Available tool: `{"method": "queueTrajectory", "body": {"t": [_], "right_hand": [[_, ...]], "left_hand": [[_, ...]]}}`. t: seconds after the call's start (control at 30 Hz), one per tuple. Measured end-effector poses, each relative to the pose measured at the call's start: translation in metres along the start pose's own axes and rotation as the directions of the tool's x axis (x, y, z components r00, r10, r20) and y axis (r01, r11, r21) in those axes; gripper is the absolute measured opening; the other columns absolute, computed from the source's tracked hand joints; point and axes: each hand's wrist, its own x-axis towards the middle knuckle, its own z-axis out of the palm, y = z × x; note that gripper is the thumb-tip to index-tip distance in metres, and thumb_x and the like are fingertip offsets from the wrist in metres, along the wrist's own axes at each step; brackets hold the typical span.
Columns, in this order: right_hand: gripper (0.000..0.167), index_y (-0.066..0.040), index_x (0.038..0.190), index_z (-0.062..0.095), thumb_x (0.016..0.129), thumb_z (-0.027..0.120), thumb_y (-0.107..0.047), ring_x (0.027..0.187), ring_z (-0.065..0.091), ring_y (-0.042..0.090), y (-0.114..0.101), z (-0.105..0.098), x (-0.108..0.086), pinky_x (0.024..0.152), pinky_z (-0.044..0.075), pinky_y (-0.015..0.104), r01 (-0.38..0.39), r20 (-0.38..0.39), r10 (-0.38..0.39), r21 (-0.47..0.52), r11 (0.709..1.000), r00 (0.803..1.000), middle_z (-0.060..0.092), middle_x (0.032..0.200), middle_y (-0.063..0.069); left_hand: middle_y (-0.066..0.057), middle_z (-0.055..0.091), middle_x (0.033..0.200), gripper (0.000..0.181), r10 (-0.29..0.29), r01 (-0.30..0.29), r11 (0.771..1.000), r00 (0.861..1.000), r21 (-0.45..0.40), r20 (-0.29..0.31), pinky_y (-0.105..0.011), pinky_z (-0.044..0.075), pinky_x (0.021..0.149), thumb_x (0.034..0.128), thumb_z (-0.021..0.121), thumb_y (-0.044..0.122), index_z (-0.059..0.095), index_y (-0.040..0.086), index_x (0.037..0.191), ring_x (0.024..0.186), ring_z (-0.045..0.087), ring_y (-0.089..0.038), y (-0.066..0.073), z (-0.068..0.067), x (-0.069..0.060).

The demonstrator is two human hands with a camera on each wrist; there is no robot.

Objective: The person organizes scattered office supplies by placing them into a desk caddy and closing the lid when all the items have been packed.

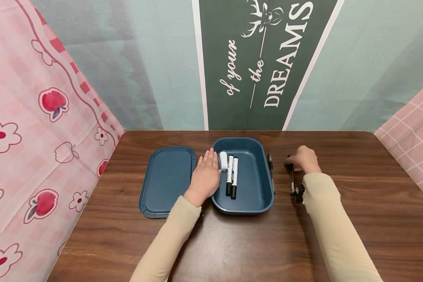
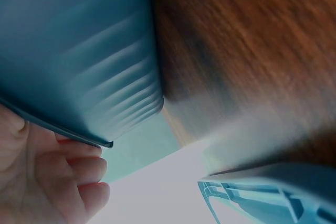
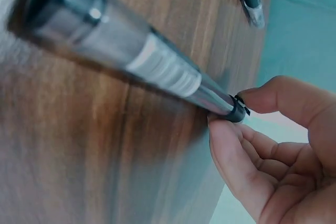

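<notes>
My left hand lies with straight fingers along the left rim of a blue box; in the left wrist view the hand touches the rim of the box. Inside the box are two white markers with black ends and a white object. To the right of the box, my right hand pinches the far end of a black pen. Thumb and finger of the right hand meet on the end of the clear-barrelled pen in the right wrist view.
Another black pen lies against the right side of the box. A blue lid lies flat left of it on the brown wooden table. Curtains hang behind the table and at its sides.
</notes>
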Motion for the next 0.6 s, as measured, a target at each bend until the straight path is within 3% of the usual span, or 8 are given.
{"method": "queueTrajectory", "body": {"t": [0.6], "right_hand": [[0.032,-0.003,0.058,0.052,0.087,0.060,-0.012,0.052,0.063,0.017,0.014,-0.004,0.005,0.056,0.056,0.032,-0.046,0.085,0.033,0.163,0.986,0.996,0.053,0.054,0.008]], "left_hand": [[-0.022,0.020,0.152,0.055,0.002,-0.002,1.000,1.000,-0.002,-0.017,-0.040,0.019,0.113,0.1021,0.041,0.025,0.027,-0.008,0.144,0.141,0.019,-0.030,0.000,0.000,-0.001]]}}
